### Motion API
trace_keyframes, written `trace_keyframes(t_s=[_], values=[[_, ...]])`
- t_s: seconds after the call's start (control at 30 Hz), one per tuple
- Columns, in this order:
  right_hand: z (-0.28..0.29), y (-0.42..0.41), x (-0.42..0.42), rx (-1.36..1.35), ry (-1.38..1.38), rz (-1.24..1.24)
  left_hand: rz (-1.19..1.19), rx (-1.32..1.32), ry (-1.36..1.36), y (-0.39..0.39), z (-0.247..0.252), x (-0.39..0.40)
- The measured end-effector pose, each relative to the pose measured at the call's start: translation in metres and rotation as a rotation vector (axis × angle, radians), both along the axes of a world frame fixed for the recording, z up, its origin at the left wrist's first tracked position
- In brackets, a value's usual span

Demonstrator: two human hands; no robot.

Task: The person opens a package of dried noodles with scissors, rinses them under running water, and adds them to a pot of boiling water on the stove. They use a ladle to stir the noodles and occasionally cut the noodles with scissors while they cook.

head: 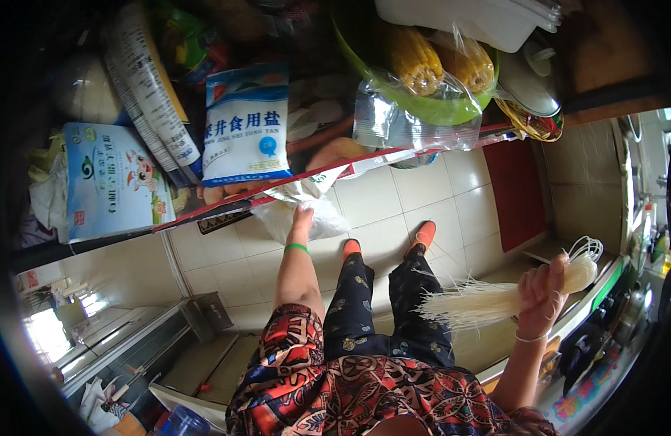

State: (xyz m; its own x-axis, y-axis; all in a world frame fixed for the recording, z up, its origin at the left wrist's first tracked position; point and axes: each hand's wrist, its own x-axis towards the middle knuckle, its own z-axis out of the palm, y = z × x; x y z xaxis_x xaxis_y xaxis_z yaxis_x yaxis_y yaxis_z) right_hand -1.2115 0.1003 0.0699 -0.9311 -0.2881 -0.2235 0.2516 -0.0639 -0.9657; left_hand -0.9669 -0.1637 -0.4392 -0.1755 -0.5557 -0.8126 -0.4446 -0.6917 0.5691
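My right hand (541,291) grips a bundle of thin white dry noodles (472,305), probably rice vermicelli. Loose strand ends fan out to the left, and the looped end (583,267) sticks out past my fist. Below the edge of the table, my left hand (303,218) holds a clear plastic bag (327,215) with a white printed part. The fingers are partly hidden by the bag, and its contents cannot be made out.
The red-edged table (243,196) carries a blue-and-white packet (247,131), a light-blue packet (112,185) and a green bowl (428,109) with corn cobs (417,65) in plastic. Kitchen counters flank me; a wok (586,338) stands on the right one. Tiled floor (428,180) lies below.
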Motion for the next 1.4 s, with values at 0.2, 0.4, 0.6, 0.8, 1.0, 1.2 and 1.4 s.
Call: trace_keyframes(t_s=[0.2,0.4,0.6,0.8,1.0,1.2,1.4], values=[[0.005,0.009,-0.007,-0.067,-0.087,-0.144,-0.040,0.144,0.419,-0.022,0.000,-0.003],[0.037,0.014,-0.041,-0.173,-0.021,-0.073,-0.504,-0.097,0.212,0.018,0.121,-0.041],[0.058,0.069,-0.108,-0.264,-0.099,-0.069,-0.852,-0.199,0.725,0.070,0.335,-0.198],[0.071,0.140,-0.185,-0.291,-0.074,-0.167,-1.165,-0.548,0.880,0.118,0.491,-0.309],[0.107,0.196,-0.249,-0.319,-0.178,-0.094,-1.846,-0.826,0.935,0.232,0.564,-0.400],[0.140,0.220,-0.305,-0.309,-0.244,-0.146,-2.055,-0.193,1.027,0.314,0.572,-0.469],[0.143,0.224,-0.354,-0.085,-0.248,-0.236,-1.753,0.452,0.944,0.354,0.552,-0.512]])
